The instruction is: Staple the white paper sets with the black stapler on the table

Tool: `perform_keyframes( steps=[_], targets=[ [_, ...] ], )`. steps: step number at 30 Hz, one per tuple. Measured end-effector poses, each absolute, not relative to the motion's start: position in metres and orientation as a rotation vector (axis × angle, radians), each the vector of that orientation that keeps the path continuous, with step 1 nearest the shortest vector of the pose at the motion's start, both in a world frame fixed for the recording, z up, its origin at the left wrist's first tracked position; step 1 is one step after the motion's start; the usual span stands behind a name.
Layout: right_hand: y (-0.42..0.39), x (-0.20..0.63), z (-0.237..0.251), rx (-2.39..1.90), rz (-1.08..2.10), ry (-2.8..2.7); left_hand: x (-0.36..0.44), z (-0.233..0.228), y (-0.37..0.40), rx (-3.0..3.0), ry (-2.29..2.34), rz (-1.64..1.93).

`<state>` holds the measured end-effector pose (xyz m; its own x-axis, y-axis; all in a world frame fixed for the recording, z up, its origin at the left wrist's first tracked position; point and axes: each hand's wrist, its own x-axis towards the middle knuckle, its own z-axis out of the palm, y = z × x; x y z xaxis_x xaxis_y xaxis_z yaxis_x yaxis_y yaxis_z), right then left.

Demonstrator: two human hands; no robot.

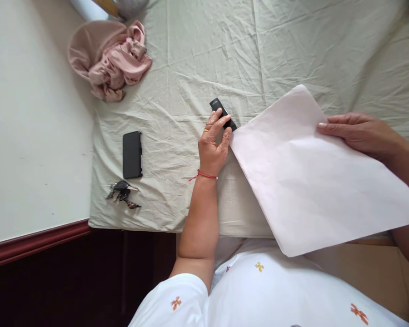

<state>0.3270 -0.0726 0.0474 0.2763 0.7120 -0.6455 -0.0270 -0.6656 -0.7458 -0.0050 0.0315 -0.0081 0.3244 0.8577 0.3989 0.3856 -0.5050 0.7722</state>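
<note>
My left hand [214, 145] rests on the bed with its fingertips on a small black oblong object [221, 111], which lies at the left corner of a large white sheet of paper [313, 177]. My right hand [359, 131] lies flat on the paper's upper right edge and holds it against the bed. The paper is spread over the sheet and hangs a little past the bed's near edge.
A pale green wrinkled bedsheet [259, 50] covers the bed. A black phone [132, 154] and a bunch of keys [122, 193] lie at the left near the edge. A crumpled pink cloth [112, 59] sits at the far left corner, against a wall [30, 113].
</note>
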Motion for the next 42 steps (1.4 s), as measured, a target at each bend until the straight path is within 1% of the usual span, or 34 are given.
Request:
perform_keyframes(
  steps=[7,16,21,25,32,35,38,40,42],
  targets=[
    [-0.07,0.323,0.051,-1.923,1.408,-0.61,-0.005,-0.004,0.031,1.929,1.076,1.114],
    [-0.071,0.326,0.048,-1.943,1.337,-0.605,-0.01,-0.019,0.038,2.006,1.151,1.126],
    [-0.069,0.322,0.054,-1.925,1.393,-0.596,-0.009,-0.02,0.034,2.004,1.228,1.101],
    [-0.071,0.322,0.055,-1.921,1.4,-0.571,-0.01,-0.019,0.037,1.999,1.189,1.098],
    [-0.078,0.328,0.048,-1.749,1.685,-0.566,-0.005,-0.012,0.035,1.883,1.09,1.156],
    [-0.081,0.332,0.045,-1.652,1.788,-0.639,0.002,-0.009,0.027,1.752,1.138,1.242],
    [-0.083,0.329,0.042,-1.565,1.731,-0.685,0.006,-0.003,0.019,1.564,1.24,1.374],
    [-0.083,0.325,0.038,-1.498,1.603,-0.663,0.008,0.004,0.015,1.396,1.256,1.426],
    [-0.081,0.321,0.033,-1.414,1.431,-0.644,0.01,0.013,0.011,1.254,1.208,1.394]
  ],
)
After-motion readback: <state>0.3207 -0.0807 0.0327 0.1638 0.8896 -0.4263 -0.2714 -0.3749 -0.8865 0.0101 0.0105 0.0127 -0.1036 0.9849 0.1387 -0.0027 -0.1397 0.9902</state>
